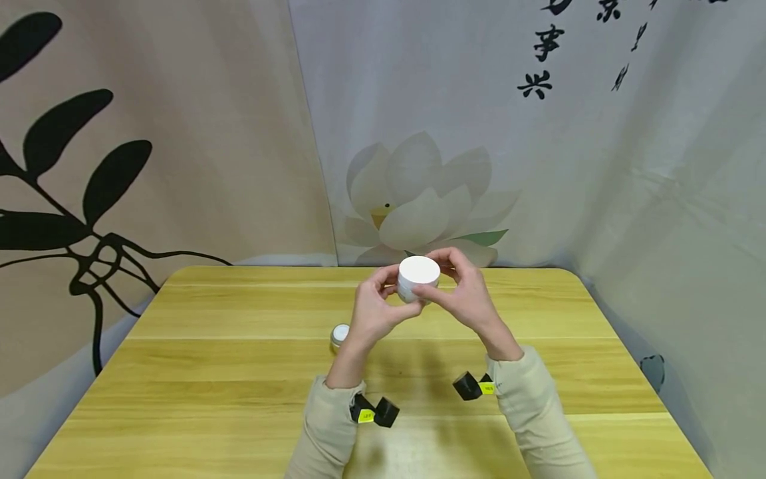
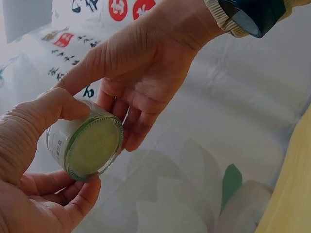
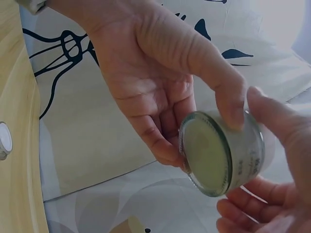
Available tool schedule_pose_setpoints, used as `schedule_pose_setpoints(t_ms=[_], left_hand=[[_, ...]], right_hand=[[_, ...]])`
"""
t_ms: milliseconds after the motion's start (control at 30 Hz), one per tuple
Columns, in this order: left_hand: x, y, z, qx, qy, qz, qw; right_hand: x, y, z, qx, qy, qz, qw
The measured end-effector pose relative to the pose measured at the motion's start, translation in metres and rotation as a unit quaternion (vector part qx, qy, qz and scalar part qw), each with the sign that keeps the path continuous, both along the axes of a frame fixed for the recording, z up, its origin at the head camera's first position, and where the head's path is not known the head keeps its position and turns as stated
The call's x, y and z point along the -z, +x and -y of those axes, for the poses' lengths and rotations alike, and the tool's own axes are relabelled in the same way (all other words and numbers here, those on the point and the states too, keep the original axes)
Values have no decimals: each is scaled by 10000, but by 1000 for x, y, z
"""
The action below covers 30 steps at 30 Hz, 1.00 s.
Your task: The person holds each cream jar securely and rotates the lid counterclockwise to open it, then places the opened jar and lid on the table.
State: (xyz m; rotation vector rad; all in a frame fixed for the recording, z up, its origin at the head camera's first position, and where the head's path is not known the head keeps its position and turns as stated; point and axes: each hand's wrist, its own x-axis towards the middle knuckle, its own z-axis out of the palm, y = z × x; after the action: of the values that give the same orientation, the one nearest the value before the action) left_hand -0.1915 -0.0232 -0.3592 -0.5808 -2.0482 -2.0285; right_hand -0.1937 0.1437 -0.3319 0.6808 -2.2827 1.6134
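Note:
Both hands hold up a small cream jar (image 1: 407,291) with a white lid (image 1: 419,270), above the far part of the table. My left hand (image 1: 376,309) pinches the jar from its left side, thumb along the wall and fingers by the base rim. From the other side, my right hand (image 1: 469,298) grips it at the lid end, thumb at the front and fingers behind. Both wrist views look onto its round glass base (image 2: 95,148), pale green and ridged at the rim. A printed label (image 3: 245,158) runs round the wall, partly hidden by fingers.
A second small jar (image 1: 339,336) with a white top stands on the wooden table (image 1: 239,372), just left of my left forearm. Behind the table's far edge hangs a printed cloth (image 1: 419,100) with a lotus, dark leaves and writing.

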Motion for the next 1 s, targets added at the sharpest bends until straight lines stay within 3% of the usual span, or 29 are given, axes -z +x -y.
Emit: schedule_pose_setpoints(t_ms=[333,733,1000], left_hand=[[-1,1,1,52,-12,-85,9999],[-1,1,1,-32,16,40,10000],[1,2,3,23,13,19,10000]], right_hand=[[0,-1,-4,-617,-202,-94,9978],[2,1,0,-20,-189,-92,9998],[5,-1,-1,-593,-113,-205,9980]])
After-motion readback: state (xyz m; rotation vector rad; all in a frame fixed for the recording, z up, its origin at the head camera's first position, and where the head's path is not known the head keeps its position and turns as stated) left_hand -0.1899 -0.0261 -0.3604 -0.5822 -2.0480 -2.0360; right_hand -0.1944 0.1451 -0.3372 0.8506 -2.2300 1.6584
